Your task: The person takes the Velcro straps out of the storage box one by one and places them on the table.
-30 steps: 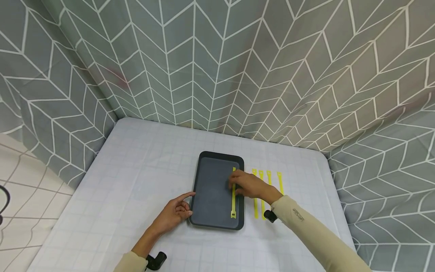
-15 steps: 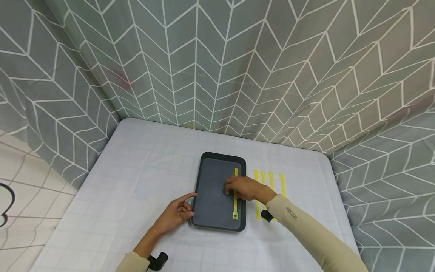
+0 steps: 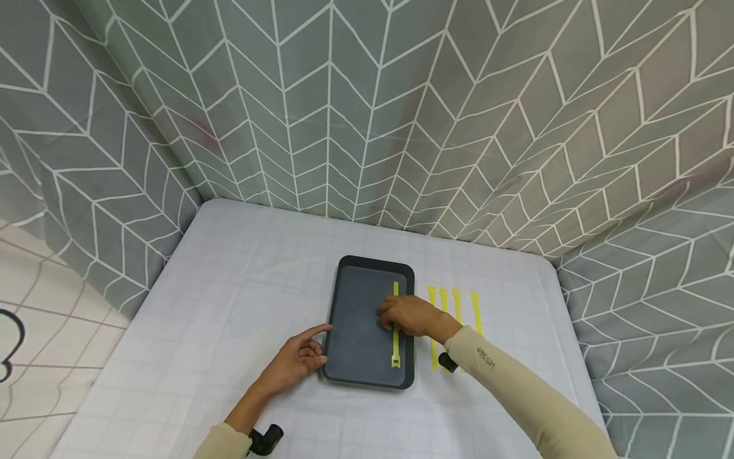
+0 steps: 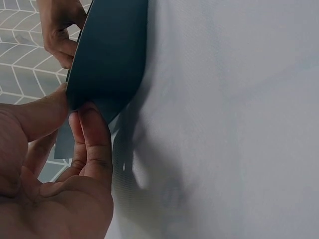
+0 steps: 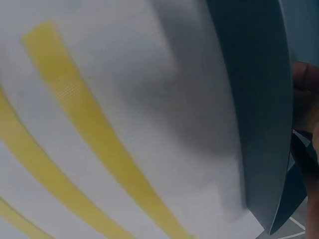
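Observation:
A dark grey rectangular tray (image 3: 362, 344) lies on the table, a yellow cable tie strap (image 3: 395, 352) running lengthwise along its right side. My right hand (image 3: 414, 316) reaches over the tray's right rim and pinches the strap near its middle; the fingertips are partly hidden. At the tray's lower left, my left hand (image 3: 291, 364) holds the rim. In the left wrist view the thumb of that hand (image 4: 60, 179) is at the rim's top, with fingers against the tray's outer wall (image 4: 112, 55). The right wrist view shows only part of my right hand (image 5: 305, 107) beyond the tray wall.
Several more yellow straps (image 3: 476, 309) lie side by side on the white-covered table (image 3: 258, 274), right of the tray, partly under my right forearm. A grey curtain (image 3: 344, 127) with white lines surrounds the table's back and sides.
My right hand first slid slightly down and left along the strap, then stayed nearly in place. The strap has shifted very slightly in the tray. My left hand keeps its place at the rim.

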`<state>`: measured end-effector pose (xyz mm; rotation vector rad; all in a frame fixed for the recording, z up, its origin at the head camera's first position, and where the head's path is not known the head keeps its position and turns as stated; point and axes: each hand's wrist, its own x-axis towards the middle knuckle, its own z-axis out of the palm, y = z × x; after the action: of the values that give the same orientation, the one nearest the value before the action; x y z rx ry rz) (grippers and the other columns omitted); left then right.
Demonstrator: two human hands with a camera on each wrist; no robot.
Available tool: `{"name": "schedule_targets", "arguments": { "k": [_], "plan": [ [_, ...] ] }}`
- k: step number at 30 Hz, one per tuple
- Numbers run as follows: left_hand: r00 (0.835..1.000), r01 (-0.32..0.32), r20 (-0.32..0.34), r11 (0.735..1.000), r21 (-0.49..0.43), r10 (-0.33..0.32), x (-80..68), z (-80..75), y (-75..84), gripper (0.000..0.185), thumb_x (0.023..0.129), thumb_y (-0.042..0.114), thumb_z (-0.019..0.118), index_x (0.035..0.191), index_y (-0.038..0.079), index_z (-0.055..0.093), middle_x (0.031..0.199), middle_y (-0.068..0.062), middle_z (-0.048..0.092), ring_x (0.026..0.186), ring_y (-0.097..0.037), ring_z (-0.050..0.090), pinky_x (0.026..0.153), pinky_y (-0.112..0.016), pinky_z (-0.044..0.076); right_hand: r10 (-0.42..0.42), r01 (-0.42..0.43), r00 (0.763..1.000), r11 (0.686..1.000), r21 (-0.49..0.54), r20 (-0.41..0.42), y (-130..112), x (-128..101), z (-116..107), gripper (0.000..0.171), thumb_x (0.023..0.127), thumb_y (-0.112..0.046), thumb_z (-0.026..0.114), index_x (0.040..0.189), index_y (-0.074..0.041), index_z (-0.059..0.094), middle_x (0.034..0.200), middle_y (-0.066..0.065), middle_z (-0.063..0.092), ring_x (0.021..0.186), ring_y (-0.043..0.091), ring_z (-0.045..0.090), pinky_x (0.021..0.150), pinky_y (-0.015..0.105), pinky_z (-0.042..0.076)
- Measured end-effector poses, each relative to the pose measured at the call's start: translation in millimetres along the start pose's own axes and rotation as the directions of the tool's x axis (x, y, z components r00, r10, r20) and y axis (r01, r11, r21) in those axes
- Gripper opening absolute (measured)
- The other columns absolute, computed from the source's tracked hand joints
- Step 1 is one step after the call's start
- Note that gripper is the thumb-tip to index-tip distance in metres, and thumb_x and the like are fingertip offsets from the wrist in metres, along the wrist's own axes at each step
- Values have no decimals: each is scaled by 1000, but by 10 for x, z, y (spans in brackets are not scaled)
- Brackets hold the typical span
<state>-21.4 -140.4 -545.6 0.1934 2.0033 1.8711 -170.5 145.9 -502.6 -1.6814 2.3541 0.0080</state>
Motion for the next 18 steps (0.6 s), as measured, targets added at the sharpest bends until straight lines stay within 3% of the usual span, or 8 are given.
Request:
{"name": "schedule_targets", "arguments": {
  "k": [9, 14, 18],
  "plan": [
    [1000, 5, -4, 1000, 2, -5, -8, -1, 22, 64, 94, -2, 64, 152, 1, 39, 95, -15, 53, 72, -8, 52, 71, -20, 48, 4, -4, 999, 1000, -9, 34, 6, -33, -11, 20, 81, -7, 81, 89, -23, 72, 97, -9, 60, 93, 10, 53, 81, 26, 50],
    [1000, 12, -7, 1000, 4, -12, -10, -1, 31, 64, 94, -2, 64, 152, 2, 39, 96, -16, 53, 71, -8, 51, 70, -20, 47, 4, -2, 1000, 999, -54, 30, -6, -24, -1, 20, 80, -9, 83, 84, -24, 70, 92, -10, 59, 88, 9, 51, 76, 24, 50],
    [1000, 20, -9, 1000, 6, -20, -7, 10, 32, 64, 93, -2, 64, 152, 2, 39, 96, -16, 53, 72, -8, 52, 70, -20, 47, 5, -3, 1000, 998, -58, 30, -16, -22, -4, 19, 86, -5, 77, 80, -22, 68, 87, -9, 57, 81, 9, 46, 71, 22, 46]
  ]
}}
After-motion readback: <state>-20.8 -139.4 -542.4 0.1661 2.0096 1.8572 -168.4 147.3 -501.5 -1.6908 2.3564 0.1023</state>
